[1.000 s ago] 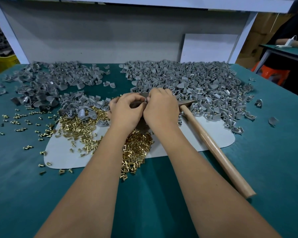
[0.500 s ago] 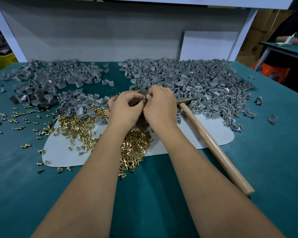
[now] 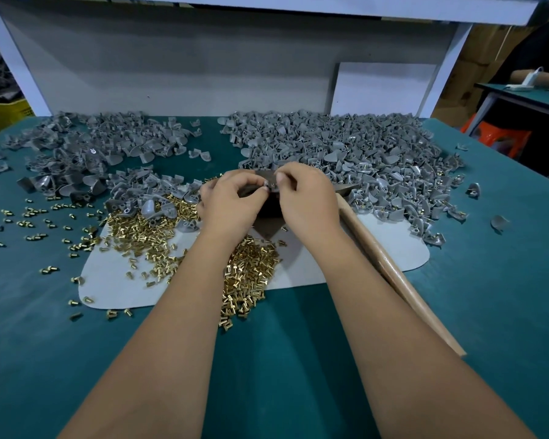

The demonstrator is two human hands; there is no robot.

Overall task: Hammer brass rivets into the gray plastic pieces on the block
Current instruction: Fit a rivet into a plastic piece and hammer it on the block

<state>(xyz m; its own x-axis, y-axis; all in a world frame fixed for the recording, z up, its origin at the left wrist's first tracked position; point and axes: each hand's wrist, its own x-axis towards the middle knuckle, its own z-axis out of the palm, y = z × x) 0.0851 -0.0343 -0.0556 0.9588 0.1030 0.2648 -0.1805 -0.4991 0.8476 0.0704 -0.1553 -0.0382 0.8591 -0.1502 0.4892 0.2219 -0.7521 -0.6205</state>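
Observation:
My left hand [image 3: 232, 204] and my right hand [image 3: 305, 201] meet over a dark block [image 3: 268, 217] at the table's middle. Their fingertips pinch a small gray plastic piece [image 3: 268, 184] between them, mostly hidden by the fingers; whether a rivet is in it I cannot tell. Loose brass rivets [image 3: 146, 236] lie heaped on a white mat [image 3: 390, 248] below and left of my hands. The hammer [image 3: 393, 274] lies on the table right of my right wrist, wooden handle toward me, its head partly hidden behind my right hand.
Two big heaps of gray plastic pieces cover the back of the green table, a left heap [image 3: 86, 147] and a right heap [image 3: 346, 153]. Scattered rivets [image 3: 29, 213] dot the left side. A white frame and gray panel [image 3: 171, 64] stand behind.
Both hands stay together over the block, only shifting slightly as the fingers work the small piece. The hammer has not moved.

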